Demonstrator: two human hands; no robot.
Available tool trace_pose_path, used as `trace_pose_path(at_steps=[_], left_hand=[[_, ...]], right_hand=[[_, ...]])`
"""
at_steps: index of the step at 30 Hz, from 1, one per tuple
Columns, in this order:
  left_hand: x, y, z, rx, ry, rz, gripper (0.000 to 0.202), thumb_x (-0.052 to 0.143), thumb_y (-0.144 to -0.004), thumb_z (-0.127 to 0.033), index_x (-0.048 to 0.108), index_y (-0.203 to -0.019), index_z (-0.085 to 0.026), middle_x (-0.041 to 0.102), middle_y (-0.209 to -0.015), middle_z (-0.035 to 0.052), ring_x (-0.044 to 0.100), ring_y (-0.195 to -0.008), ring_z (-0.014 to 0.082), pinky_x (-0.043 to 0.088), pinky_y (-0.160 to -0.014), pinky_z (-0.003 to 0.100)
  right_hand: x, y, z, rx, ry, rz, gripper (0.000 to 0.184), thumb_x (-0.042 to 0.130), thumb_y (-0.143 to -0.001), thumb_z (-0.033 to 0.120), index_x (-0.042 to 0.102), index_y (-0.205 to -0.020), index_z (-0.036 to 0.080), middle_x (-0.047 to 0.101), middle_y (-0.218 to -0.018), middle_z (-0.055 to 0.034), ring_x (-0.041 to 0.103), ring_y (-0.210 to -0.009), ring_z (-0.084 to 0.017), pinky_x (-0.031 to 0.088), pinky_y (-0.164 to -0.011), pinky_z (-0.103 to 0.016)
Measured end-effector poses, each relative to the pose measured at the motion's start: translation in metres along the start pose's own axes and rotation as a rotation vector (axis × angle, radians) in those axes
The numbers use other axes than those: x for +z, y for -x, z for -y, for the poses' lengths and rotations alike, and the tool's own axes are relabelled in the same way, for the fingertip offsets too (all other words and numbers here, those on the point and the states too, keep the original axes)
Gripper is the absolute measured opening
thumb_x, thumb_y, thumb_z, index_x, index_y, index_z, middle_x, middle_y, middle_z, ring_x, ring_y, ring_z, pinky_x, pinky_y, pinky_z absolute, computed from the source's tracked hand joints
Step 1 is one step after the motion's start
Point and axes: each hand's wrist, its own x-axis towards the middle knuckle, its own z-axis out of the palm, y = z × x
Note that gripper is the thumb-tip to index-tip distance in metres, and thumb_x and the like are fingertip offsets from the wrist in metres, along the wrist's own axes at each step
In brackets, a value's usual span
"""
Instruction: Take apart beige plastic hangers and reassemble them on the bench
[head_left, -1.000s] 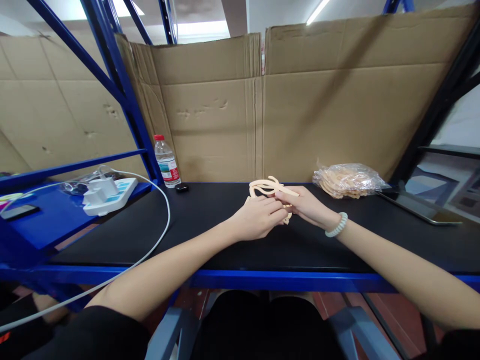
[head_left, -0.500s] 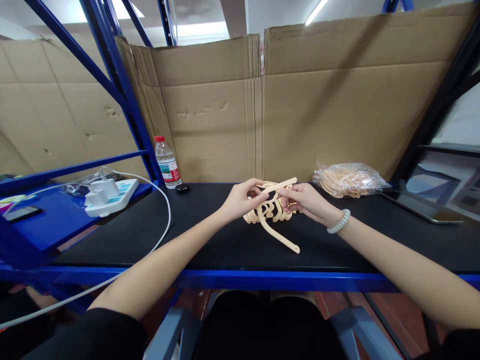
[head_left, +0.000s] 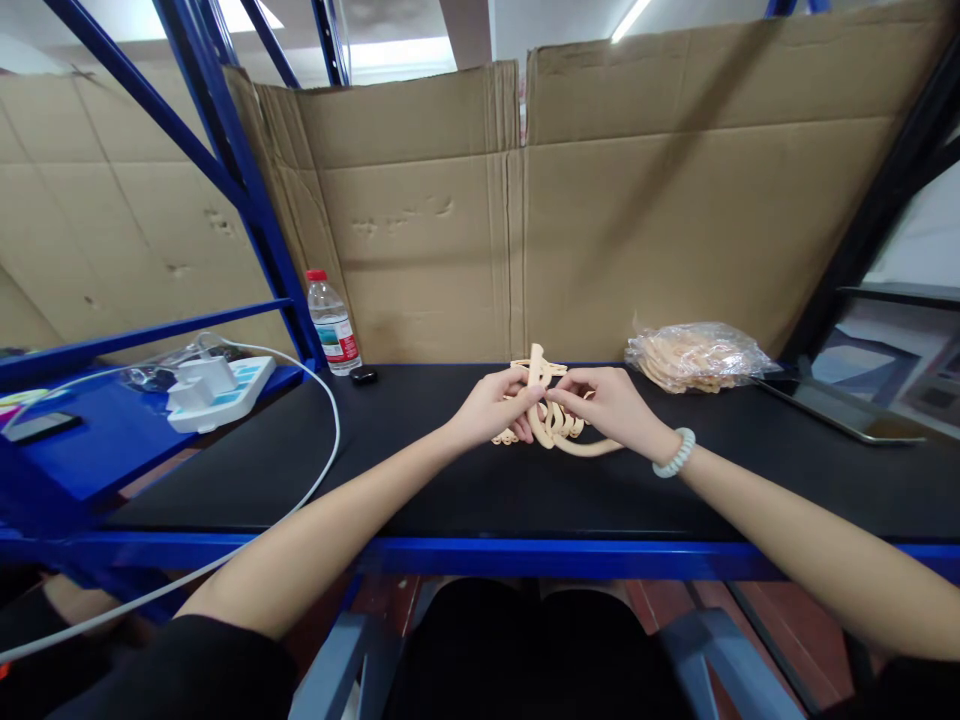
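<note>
Both of my hands meet over the middle of the black shelf top [head_left: 450, 470]. My left hand [head_left: 491, 410] and my right hand [head_left: 609, 408] pinch a bundle of thin cream-coloured curved plastic pieces [head_left: 546, 420]. One piece stands upright between my fingers, and a long curved one trails out to the right under my right hand. A white bead bracelet [head_left: 674, 452] circles my right wrist. The exact shape of the pieces is partly hidden by my fingers.
A clear bag of similar cream pieces [head_left: 694, 357] lies at the back right, beside a tablet [head_left: 847, 412]. A water bottle [head_left: 332, 322] and a small black object [head_left: 364, 376] stand back left. A white power strip [head_left: 214, 388] with a cable [head_left: 322, 450] rests on the blue side shelf. Cardboard sheets [head_left: 600, 220] wall off the back.
The long curved piece that hung down toward the front edge has swung up and to the right. One piece now stands upright between my fingers. My hands have drawn slightly closer together.
</note>
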Motion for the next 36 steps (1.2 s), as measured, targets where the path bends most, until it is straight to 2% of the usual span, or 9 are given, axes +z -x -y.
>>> trace_pose_path(at_steps=[4, 7, 9, 13, 16, 20, 27, 32, 36], left_hand=[[-0.003, -0.003, 0.001, 0.054, 0.086, -0.2, 0.022, 0.057, -0.088, -0.034, 0.048, -0.088, -0.014, 0.066, -0.07, 0.0023, 0.064, -0.048, 0.0111, 0.054, -0.046, 0.02], [-0.003, -0.003, 0.003, 0.091, 0.112, -0.261, 0.017, 0.053, -0.09, -0.031, 0.047, -0.088, -0.015, 0.064, -0.071, 0.0009, 0.063, -0.047, 0.0101, 0.054, -0.045, 0.019], [-0.001, -0.003, 0.004, 0.103, 0.113, -0.278, 0.016, 0.052, -0.09, -0.03, 0.046, -0.088, -0.015, 0.064, -0.071, 0.0005, 0.063, -0.046, 0.0099, 0.054, -0.046, 0.02], [0.002, -0.002, 0.005, 0.125, 0.09, -0.308, 0.018, 0.052, -0.09, -0.032, 0.044, -0.09, -0.016, 0.063, -0.072, -0.0005, 0.063, -0.047, 0.0103, 0.055, -0.047, 0.021], [0.003, -0.001, 0.006, 0.153, 0.04, -0.322, 0.019, 0.052, -0.089, -0.035, 0.044, -0.092, -0.017, 0.063, -0.073, -0.001, 0.063, -0.048, 0.0106, 0.055, -0.048, 0.022], [0.004, 0.002, 0.007, 0.24, -0.115, -0.344, 0.02, 0.051, -0.089, -0.037, 0.045, -0.091, -0.018, 0.063, -0.074, -0.0008, 0.061, -0.047, 0.0092, 0.052, -0.047, 0.02], [0.005, 0.006, 0.003, 0.323, -0.304, -0.379, 0.018, 0.045, -0.092, -0.037, 0.044, -0.088, -0.019, 0.061, -0.066, -0.0027, 0.056, -0.044, 0.0082, 0.044, -0.043, 0.018], [0.006, 0.007, 0.001, 0.306, -0.405, -0.382, 0.019, 0.044, -0.092, -0.034, 0.041, -0.08, -0.02, 0.058, -0.062, -0.0044, 0.051, -0.042, 0.0066, 0.038, -0.044, 0.017], [0.006, 0.003, 0.002, 0.264, -0.34, -0.38, 0.019, 0.046, -0.09, -0.034, 0.041, -0.078, -0.02, 0.057, -0.06, -0.0057, 0.05, -0.041, 0.0062, 0.037, -0.044, 0.017]], right_hand=[[0.0, 0.002, 0.005, -0.146, 0.133, 0.022, 0.025, 0.062, -0.083, 0.042, 0.065, -0.079, 0.018, 0.067, -0.076, -0.0036, 0.059, -0.067, -0.016, 0.042, -0.062, -0.028], [0.003, 0.004, 0.004, -0.241, 0.354, 0.043, 0.019, 0.065, -0.082, 0.038, 0.061, -0.08, 0.019, 0.065, -0.075, -0.0029, 0.059, -0.071, -0.018, 0.039, -0.064, -0.029], [0.005, 0.005, 0.002, -0.268, 0.441, 0.044, 0.015, 0.062, -0.085, 0.034, 0.059, -0.081, 0.02, 0.064, -0.075, -0.0024, 0.058, -0.071, -0.019, 0.038, -0.066, -0.03], [0.007, 0.004, -0.003, -0.265, 0.461, -0.011, 0.014, 0.063, -0.084, 0.03, 0.053, -0.087, 0.02, 0.063, -0.08, -0.0033, 0.058, -0.079, -0.021, 0.041, -0.074, -0.032], [0.006, 0.003, -0.004, -0.277, 0.449, -0.013, 0.017, 0.065, -0.083, 0.026, 0.049, -0.081, 0.021, 0.061, -0.078, -0.0028, 0.056, -0.083, -0.021, 0.042, -0.078, -0.033], [0.004, 0.001, -0.005, -0.283, 0.453, 0.007, 0.018, 0.059, -0.085, 0.02, 0.047, -0.073, 0.021, 0.06, -0.071, -0.0006, 0.055, -0.073, -0.019, 0.041, -0.082, -0.035], [0.008, 0.003, -0.003, -0.256, 0.46, 0.066, 0.014, 0.054, -0.085, 0.012, 0.052, -0.074, 0.019, 0.063, -0.072, -0.0034, 0.057, -0.071, -0.019, 0.04, -0.067, -0.029], [0.014, 0.006, -0.003, -0.329, 0.485, 0.088, 0.017, 0.053, -0.085, 0.01, 0.053, -0.071, 0.018, 0.062, -0.071, -0.0049, 0.057, -0.072, -0.019, 0.04, -0.07, -0.029], [0.015, 0.007, -0.004, -0.366, 0.499, 0.087, 0.017, 0.05, -0.087, 0.01, 0.055, -0.072, 0.018, 0.06, -0.071, -0.0062, 0.054, -0.073, -0.019, 0.04, -0.069, -0.029]])
